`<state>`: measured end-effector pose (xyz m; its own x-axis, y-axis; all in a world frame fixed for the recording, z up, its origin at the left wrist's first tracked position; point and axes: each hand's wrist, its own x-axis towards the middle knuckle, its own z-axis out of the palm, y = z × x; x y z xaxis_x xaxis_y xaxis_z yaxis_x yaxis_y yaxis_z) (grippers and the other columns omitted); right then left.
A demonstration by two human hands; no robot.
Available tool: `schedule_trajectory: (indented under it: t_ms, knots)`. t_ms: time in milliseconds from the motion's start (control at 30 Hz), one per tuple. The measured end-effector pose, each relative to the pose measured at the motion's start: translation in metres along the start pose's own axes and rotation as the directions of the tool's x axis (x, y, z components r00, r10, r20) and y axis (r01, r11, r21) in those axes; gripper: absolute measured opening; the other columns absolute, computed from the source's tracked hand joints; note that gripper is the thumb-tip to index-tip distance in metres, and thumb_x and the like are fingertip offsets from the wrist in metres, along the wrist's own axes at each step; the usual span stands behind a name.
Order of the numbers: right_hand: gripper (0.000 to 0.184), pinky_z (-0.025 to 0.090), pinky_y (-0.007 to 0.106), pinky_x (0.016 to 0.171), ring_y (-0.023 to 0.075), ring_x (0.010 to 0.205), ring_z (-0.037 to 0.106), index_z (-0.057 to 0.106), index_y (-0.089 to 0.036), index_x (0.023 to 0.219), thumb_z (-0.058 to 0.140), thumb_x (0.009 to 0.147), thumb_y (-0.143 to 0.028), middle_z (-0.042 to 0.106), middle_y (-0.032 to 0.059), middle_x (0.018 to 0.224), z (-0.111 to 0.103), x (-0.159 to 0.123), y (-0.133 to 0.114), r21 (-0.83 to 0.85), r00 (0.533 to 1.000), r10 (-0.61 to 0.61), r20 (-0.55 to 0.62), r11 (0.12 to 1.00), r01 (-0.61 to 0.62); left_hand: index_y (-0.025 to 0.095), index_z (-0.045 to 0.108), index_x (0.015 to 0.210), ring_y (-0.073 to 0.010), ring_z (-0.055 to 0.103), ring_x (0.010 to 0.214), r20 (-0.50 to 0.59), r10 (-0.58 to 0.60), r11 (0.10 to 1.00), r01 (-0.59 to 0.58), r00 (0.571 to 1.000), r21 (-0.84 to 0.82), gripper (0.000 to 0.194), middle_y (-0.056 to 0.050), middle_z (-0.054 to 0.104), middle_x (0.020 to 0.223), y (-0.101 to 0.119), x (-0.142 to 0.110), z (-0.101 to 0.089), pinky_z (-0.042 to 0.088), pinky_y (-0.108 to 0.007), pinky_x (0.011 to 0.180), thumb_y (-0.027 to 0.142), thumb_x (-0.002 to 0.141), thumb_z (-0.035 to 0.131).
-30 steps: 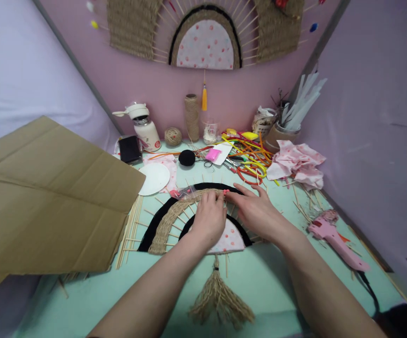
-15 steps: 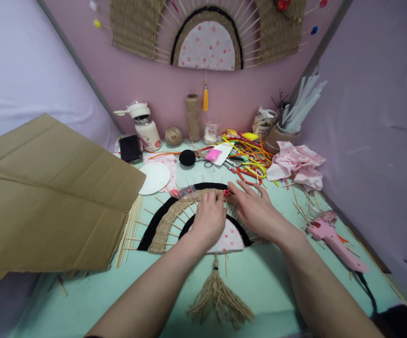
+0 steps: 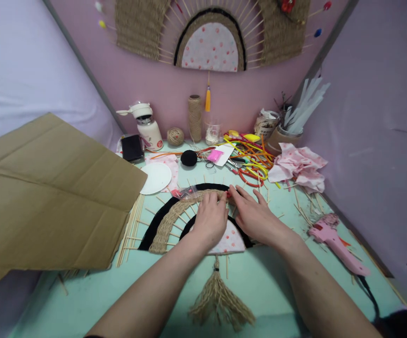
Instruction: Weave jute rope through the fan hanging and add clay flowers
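A half-round woven fan (image 3: 166,220) of thin sticks, tan twine and black bands lies flat on the table. Its centre is pink dotted fabric (image 3: 233,239). My left hand (image 3: 210,216) bends over the upper middle, its fingertips closed against a small red ornament (image 3: 229,194) on the twine band. From the other side my right hand (image 3: 254,211) reaches in, fingers spread, with the index fingertip touching the ornament. Fingers cover most of the ornament. A clear packet with red bits (image 3: 185,192) rests on the band to the left. Below hangs a twine tassel (image 3: 221,298).
Cardboard (image 3: 56,202) juts in from the left. A pink glue gun (image 3: 340,246) with its cord lies at the right. Behind the fan are a black yarn ball (image 3: 188,158), scissors (image 3: 251,177), coloured pipe cleaners, a white bottle (image 3: 149,131) and crumpled fabric (image 3: 300,166).
The right fingertips have shifted slightly inward over the red ornament, so less of it shows. The left hand stays nearly in place. The whole view has drifted a little.
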<state>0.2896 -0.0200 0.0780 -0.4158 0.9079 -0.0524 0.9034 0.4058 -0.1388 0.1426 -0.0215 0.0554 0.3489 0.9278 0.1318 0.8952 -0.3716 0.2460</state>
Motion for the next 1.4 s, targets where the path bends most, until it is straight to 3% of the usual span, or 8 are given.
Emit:
schedule_trajectory:
  t_ms: [433,633,800,1400]
  knots:
    - [0.070,0.019,0.055,0.111,0.0218,0.139,0.025,0.021,-0.004,0.144,0.035,0.076,-0.013,0.033,0.0162,0.147,0.0022,-0.0006,0.0035,0.026,1.000,0.011,-0.011,1.000,-0.011,0.012,0.042,0.134,-0.0277,0.041,0.108,-0.019,0.007,1.000,-0.007,1.000,0.003,0.044,-0.014,0.050,0.114,-0.0012,-0.0004,0.0024,0.040,-0.043,0.089,0.025,0.092,0.037]
    - [0.066,0.021,0.055,0.111,0.0228,0.139,0.024,0.027,-0.007,0.143,0.035,0.078,-0.014,0.036,0.0140,0.147,-0.0009,-0.0038,0.0062,0.017,0.998,-0.031,-0.050,0.999,0.032,0.013,0.043,0.132,-0.0276,0.042,0.108,-0.010,-0.002,1.000,0.002,1.000,-0.019,0.043,-0.014,0.050,0.112,-0.0008,-0.0002,0.0016,0.041,-0.044,0.088,0.025,0.091,0.038]
    - [0.063,0.019,0.056,0.111,0.0228,0.140,0.023,0.033,-0.010,0.140,0.036,0.078,-0.014,0.039,0.0115,0.145,-0.0032,-0.0061,0.0003,0.007,0.999,-0.049,-0.008,0.999,0.049,0.012,0.043,0.133,-0.0276,0.042,0.107,-0.008,0.000,1.000,0.000,1.000,-0.010,0.044,-0.014,0.050,0.113,-0.0011,0.0001,0.0032,0.041,-0.043,0.087,0.025,0.091,0.038]
    - [0.065,0.017,0.056,0.111,0.0231,0.140,0.022,0.032,-0.009,0.141,0.037,0.076,-0.015,0.037,0.0115,0.146,-0.0024,-0.0030,-0.0008,0.026,0.999,-0.045,-0.025,0.999,0.045,0.009,0.043,0.130,-0.0275,0.042,0.108,-0.043,-0.001,0.999,0.000,0.999,-0.042,0.044,-0.014,0.051,0.114,-0.0004,0.0000,0.0013,0.040,-0.042,0.091,0.023,0.089,0.042]
